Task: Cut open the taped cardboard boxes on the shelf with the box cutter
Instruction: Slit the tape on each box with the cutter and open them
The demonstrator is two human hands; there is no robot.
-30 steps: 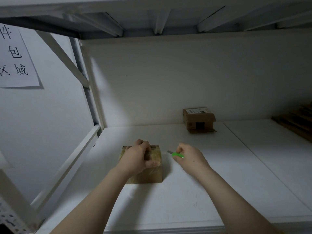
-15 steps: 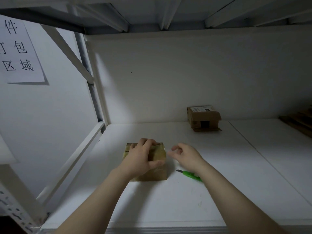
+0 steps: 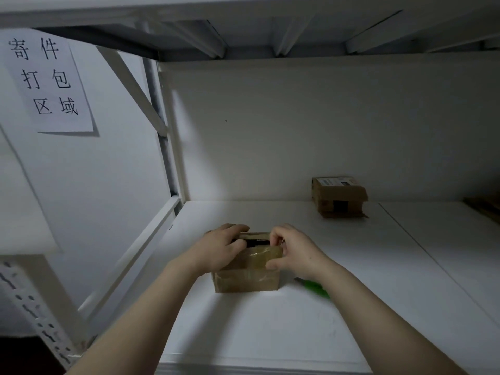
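In the head view the step in hand looks like prising open the near box [image 3: 247,277], which sits front-left on the shelf [image 3: 270,320]. A dark gap shows along its top, and the green box cutter [image 3: 315,287] lies loose just beside its right side, partly hidden by the forearm. The left hand [image 3: 219,250] has its grip curled over the top's far left edge and the right hand [image 3: 295,250] pinches the taped flap, both clamped on the box. Next, I judge, the flaps need spreading, then the cutter taking up for the second box [image 3: 338,197] by the back wall.
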